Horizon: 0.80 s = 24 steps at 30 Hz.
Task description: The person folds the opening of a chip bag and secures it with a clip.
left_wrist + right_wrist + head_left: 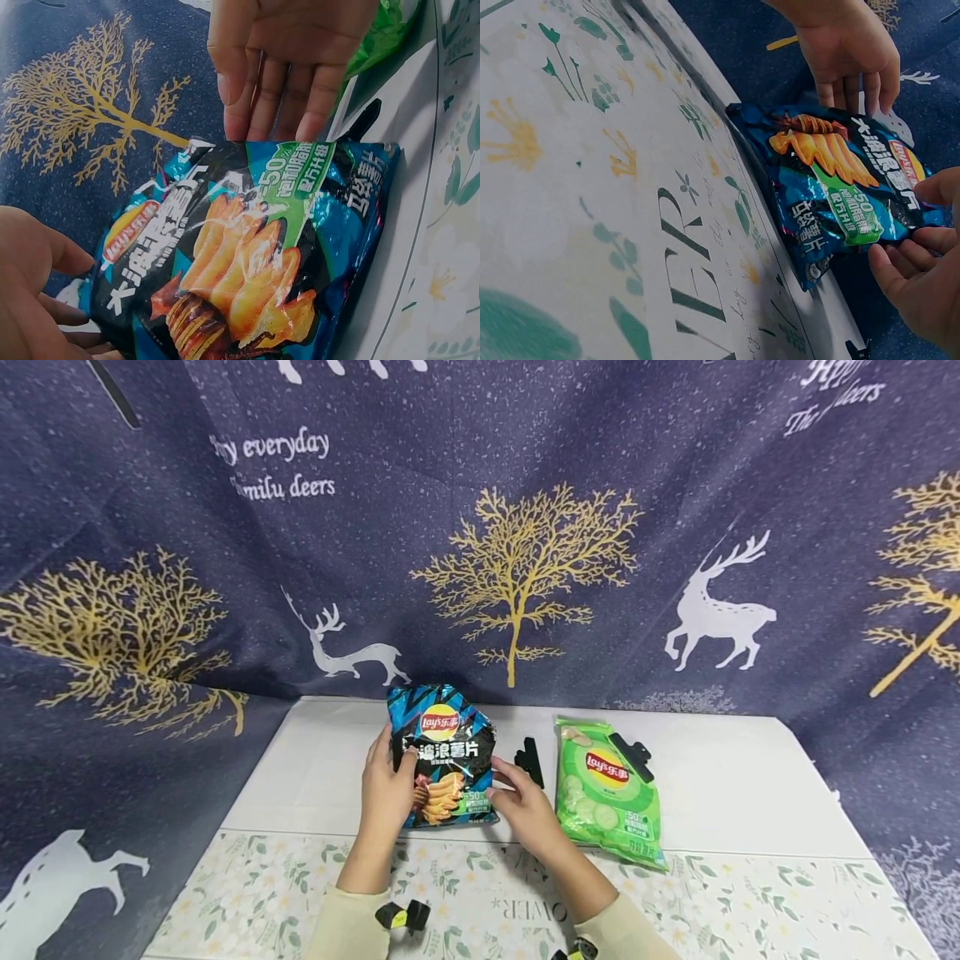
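A blue and black Lay's chip bag (450,760) stands tilted between my two hands, its front toward me. Its upper right corner slants down, looking folded back. My left hand (386,789) grips the left edge, thumb over the front and fingers behind. On the opposite edge, my right hand (528,810) holds the lower side between thumb and fingers; some fingertips are hidden behind the bag in the left wrist view. A black clip (529,762) lies just right of the bag. Farther right is a green Lay's chip bag (607,793) with another black clip (633,757) on its upper right corner.
The white table (300,777) carries a floral mat (262,893) along its front. Behind it hangs a dark blue cloth (360,577) printed with deer and trees. Black bands (402,916) sit on my sleeves.
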Available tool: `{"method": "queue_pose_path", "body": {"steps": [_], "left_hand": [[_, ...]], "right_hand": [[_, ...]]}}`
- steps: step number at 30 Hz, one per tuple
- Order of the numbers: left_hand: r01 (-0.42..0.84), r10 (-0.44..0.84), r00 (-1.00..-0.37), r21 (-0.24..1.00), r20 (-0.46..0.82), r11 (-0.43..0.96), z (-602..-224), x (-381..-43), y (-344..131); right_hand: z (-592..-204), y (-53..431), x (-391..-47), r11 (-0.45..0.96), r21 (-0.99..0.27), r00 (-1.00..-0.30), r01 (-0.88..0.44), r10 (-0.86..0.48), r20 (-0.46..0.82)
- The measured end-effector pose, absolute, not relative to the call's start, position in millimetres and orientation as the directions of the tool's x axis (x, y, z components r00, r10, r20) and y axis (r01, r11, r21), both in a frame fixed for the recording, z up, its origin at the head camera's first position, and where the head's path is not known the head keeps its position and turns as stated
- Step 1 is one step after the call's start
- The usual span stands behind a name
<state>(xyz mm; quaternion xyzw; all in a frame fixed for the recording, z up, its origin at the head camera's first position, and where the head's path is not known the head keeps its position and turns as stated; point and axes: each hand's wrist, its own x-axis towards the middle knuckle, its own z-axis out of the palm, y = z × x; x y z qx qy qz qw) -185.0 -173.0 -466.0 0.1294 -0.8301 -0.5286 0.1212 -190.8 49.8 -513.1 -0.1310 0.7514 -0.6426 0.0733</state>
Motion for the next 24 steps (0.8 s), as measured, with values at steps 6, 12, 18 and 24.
{"method": "queue_pose_path", "body": {"steps": [6,12,18,24], "left_hand": [[-0.095,-0.347,-0.936,0.913,0.054,0.397,-463.1,-183.6,-170.8],[-0.083,-0.349,-0.935,0.920,0.061,0.384,-461.6,-182.2,-169.0],[-0.059,-0.351,-0.934,0.937,0.070,0.345,-463.3,-182.8,-168.3],[-0.037,-0.351,-0.932,0.939,0.092,0.343,-461.7,-181.8,-167.2]], "right_hand": [[-510.5,49.4,-189.9,0.101,-0.990,-0.959,-0.102,-0.273,0.071],[-511.1,50.0,-190.5,0.091,-0.990,-0.960,-0.110,-0.268,0.082],[-509.9,49.7,-191.3,0.075,-0.990,-0.962,-0.121,-0.254,0.098],[-508.7,50.9,-190.9,0.071,-0.991,-0.966,-0.110,-0.244,0.089]]}}
